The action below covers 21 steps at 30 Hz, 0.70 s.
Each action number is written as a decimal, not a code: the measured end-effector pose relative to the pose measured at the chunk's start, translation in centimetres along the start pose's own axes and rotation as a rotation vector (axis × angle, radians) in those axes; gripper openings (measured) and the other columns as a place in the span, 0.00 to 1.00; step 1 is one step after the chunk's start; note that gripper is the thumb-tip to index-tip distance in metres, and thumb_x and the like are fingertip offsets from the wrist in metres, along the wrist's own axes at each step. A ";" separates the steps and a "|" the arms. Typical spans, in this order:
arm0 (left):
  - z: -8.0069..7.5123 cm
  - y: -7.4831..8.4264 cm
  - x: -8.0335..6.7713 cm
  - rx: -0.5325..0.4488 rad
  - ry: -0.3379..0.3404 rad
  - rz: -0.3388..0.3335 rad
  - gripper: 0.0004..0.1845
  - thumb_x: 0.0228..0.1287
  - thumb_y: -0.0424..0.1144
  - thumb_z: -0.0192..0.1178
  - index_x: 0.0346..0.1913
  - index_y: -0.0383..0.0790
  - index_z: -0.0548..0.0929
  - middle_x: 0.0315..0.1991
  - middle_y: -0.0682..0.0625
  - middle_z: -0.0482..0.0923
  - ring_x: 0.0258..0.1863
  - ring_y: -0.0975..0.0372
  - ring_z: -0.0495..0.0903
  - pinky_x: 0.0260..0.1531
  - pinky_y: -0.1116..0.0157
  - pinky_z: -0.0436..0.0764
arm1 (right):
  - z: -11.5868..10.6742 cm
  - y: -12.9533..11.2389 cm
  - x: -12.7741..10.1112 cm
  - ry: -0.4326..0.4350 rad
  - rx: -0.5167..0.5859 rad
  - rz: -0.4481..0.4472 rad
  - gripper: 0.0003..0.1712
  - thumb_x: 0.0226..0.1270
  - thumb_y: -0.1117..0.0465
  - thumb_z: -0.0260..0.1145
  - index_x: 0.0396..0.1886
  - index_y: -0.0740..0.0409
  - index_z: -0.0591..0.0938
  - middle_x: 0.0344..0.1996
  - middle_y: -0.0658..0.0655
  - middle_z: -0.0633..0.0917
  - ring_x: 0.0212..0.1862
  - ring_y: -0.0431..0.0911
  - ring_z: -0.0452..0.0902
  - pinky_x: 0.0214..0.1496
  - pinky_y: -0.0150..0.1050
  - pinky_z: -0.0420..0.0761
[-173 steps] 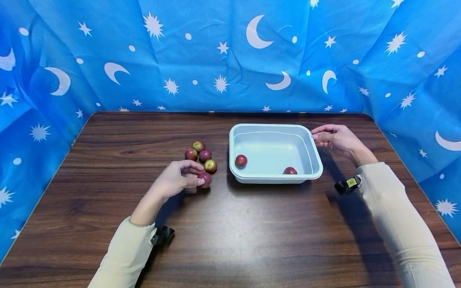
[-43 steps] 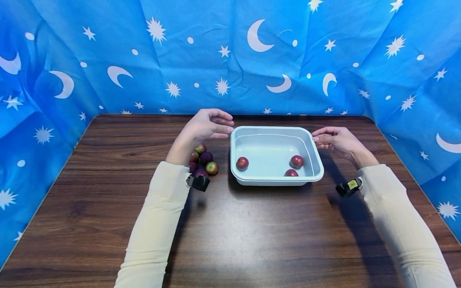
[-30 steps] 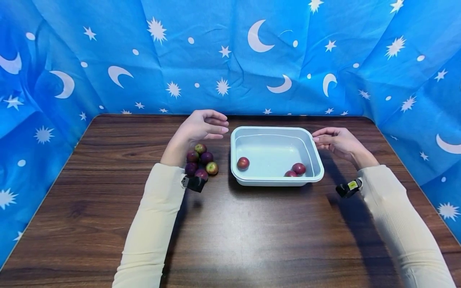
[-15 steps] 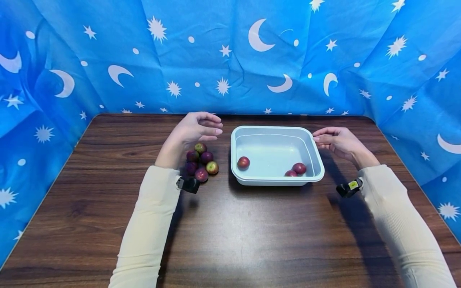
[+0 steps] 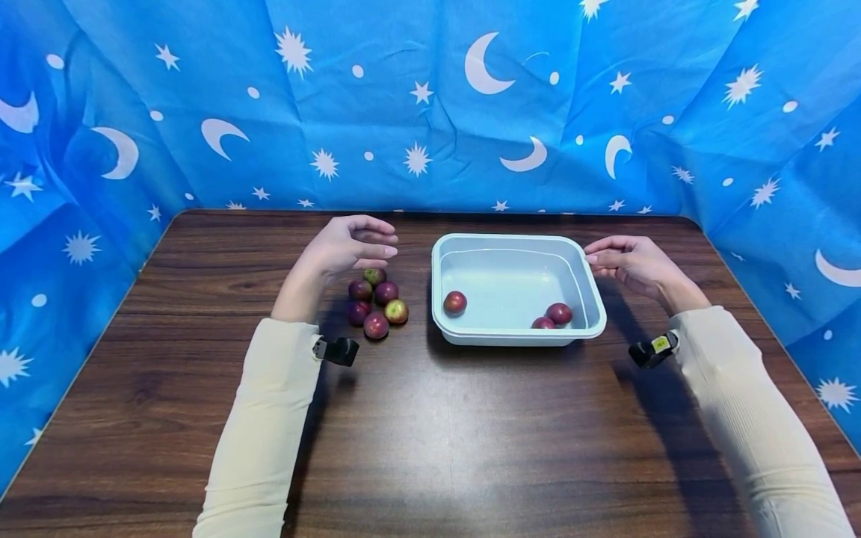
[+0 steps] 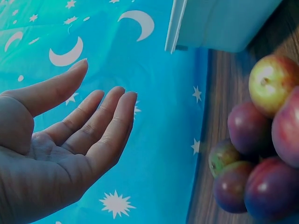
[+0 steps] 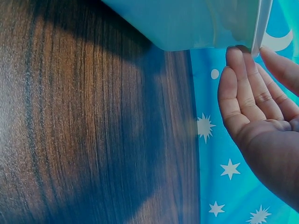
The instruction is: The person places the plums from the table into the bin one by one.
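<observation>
Counting what we can see from the head view, three of the small round red-purple plums (image 5: 454, 302) already lie inside the pale blue rectangular plastic tub (image 5: 518, 239), and five more sit in a tight cluster of plums (image 5: 374, 302) on the dark wooden table (image 5: 430, 433), just to the tub's left. We judge the moving of fruit into the tub to be a bit under halfway: three in, five left outside.

Inside the tub, one plum rests near the left wall, and two lie touching or nearly touching each other against the near right corner (image 5: 551, 317). We see nothing else in the tub; whether it holds water we cannot tell.

Our left hand (image 5: 346, 246) hangs above the far side of the cluster with nothing in it. The left wrist view shows its palm bare and its fingers (image 6: 100, 126) loosely bent, well apart from the plums below. One plum in that cluster is paler, yellow-green with a red blush (image 6: 273, 84), and lies nearest the tub.

Our right hand (image 5: 628, 261) is at the tub's far right corner. In the right wrist view its straight fingertips (image 7: 238, 58) touch the underside of the rim (image 7: 261, 28), steadying rather than clasping it.

A blue cloth printed with white moons and stars (image 5: 430, 104) stands around the table on three sides.
</observation>
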<state>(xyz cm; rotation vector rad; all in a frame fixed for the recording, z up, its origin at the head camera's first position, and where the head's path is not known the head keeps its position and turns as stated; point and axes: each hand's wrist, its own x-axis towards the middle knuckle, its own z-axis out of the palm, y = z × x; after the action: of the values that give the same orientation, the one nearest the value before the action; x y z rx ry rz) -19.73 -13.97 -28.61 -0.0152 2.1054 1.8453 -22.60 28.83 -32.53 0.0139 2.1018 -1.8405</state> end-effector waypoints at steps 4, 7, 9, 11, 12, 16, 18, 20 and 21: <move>-0.5 -0.5 -0.3 -0.025 0.013 -0.019 0.20 0.60 0.27 0.57 0.56 0.31 0.70 0.55 0.35 0.70 0.46 0.54 0.77 0.51 0.53 0.74 | 0.0 0.0 0.0 0.001 -0.011 0.004 0.06 0.60 0.66 0.64 0.38 0.59 0.83 0.32 0.52 0.83 0.31 0.45 0.77 0.37 0.34 0.81; -0.8 -1.0 -0.6 -0.025 0.018 -0.030 0.20 0.61 0.28 0.57 0.56 0.32 0.69 0.56 0.35 0.69 0.47 0.54 0.77 0.51 0.55 0.73 | 0.0 0.0 0.0 0.000 -0.012 0.005 0.07 0.60 0.66 0.64 0.38 0.59 0.82 0.32 0.52 0.83 0.31 0.45 0.78 0.38 0.34 0.81; -1.1 -1.3 -0.8 -0.020 0.024 -0.032 0.19 0.62 0.27 0.55 0.57 0.32 0.69 0.56 0.34 0.69 0.47 0.53 0.77 0.51 0.55 0.73 | -0.1 0.0 0.0 0.000 -0.008 0.005 0.07 0.60 0.66 0.64 0.38 0.59 0.82 0.32 0.53 0.83 0.31 0.45 0.78 0.38 0.34 0.81; -1.4 -1.6 -1.0 -0.018 0.019 -0.032 0.20 0.63 0.26 0.53 0.58 0.31 0.67 0.57 0.33 0.68 0.48 0.52 0.77 0.52 0.55 0.73 | -0.1 0.0 0.1 0.001 0.000 0.007 0.06 0.60 0.67 0.64 0.37 0.59 0.83 0.32 0.53 0.83 0.31 0.44 0.78 0.38 0.34 0.81; -1.5 -1.7 -1.1 -0.019 0.022 -0.034 0.20 0.64 0.26 0.52 0.59 0.31 0.67 0.57 0.33 0.67 0.49 0.52 0.76 0.52 0.54 0.72 | -0.1 0.0 0.1 0.001 0.003 0.007 0.06 0.60 0.67 0.64 0.37 0.59 0.83 0.31 0.53 0.83 0.30 0.44 0.78 0.37 0.34 0.81; -2.0 -2.5 -1.5 -0.018 0.025 -0.045 0.21 0.64 0.27 0.53 0.59 0.31 0.66 0.56 0.35 0.69 0.52 0.50 0.74 0.53 0.54 0.72 | -0.1 0.0 0.1 0.002 0.011 0.006 0.06 0.60 0.67 0.64 0.37 0.60 0.83 0.31 0.53 0.83 0.30 0.44 0.78 0.36 0.33 0.81; -2.2 -2.9 -1.7 -0.018 0.023 -0.044 0.21 0.63 0.28 0.54 0.59 0.31 0.66 0.56 0.35 0.69 0.52 0.50 0.74 0.53 0.54 0.72 | -0.1 0.0 0.1 0.003 0.006 0.005 0.07 0.60 0.67 0.64 0.38 0.61 0.82 0.31 0.53 0.83 0.30 0.44 0.78 0.37 0.33 0.81; -2.5 -3.3 -2.0 -0.010 0.019 -0.038 0.23 0.62 0.29 0.56 0.59 0.30 0.66 0.56 0.35 0.69 0.51 0.50 0.75 0.53 0.54 0.72 | 0.0 0.0 0.1 0.003 0.003 0.005 0.07 0.60 0.67 0.64 0.39 0.62 0.82 0.31 0.53 0.83 0.31 0.45 0.78 0.37 0.34 0.81; -2.6 -3.6 -2.1 -0.010 0.019 -0.035 0.23 0.62 0.29 0.57 0.59 0.30 0.65 0.56 0.34 0.69 0.50 0.51 0.75 0.53 0.53 0.72 | 0.0 0.0 0.1 0.001 0.002 0.004 0.07 0.60 0.67 0.64 0.39 0.62 0.82 0.31 0.53 0.83 0.31 0.45 0.78 0.37 0.34 0.81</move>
<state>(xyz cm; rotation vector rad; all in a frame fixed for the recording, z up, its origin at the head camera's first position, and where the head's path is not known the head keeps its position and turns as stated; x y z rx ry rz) -17.61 -17.50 -31.24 -0.0717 2.0955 1.8424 -22.68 28.84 -32.54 0.0203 2.0988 -1.8409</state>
